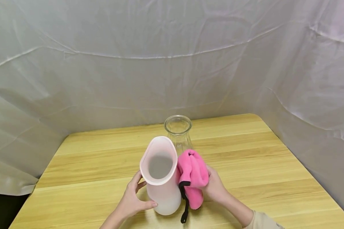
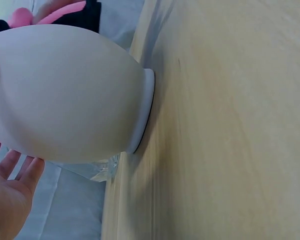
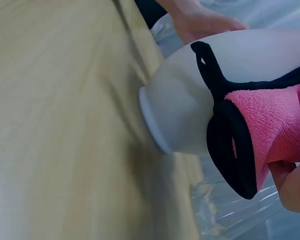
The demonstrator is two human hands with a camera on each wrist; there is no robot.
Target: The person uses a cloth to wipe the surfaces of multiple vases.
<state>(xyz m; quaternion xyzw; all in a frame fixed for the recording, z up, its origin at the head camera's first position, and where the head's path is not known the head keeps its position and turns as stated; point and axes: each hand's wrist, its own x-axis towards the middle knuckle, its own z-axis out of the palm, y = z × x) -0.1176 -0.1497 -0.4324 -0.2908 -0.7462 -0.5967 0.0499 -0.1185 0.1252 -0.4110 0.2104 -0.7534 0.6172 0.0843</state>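
Pale-pink vase (image 1: 164,197) upright near-center on bench (image 1: 275,181), likely slippery, breakable, best held round belly, where left hand (image 1: 132,197) grips; right hand (image 1: 214,186) clutches soft-looking pink cloth (image 1: 193,170) just right.

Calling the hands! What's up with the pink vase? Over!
Left hand holding pale pink vase, upright on table. Right hand gripping bright pink cloth at its side. Clear glass vase behind, nothing in between.

The left hand (image 1: 132,197) holds a vase (image 1: 164,197), the right hand (image 1: 215,187) grips pink cloth (image 1: 194,171).
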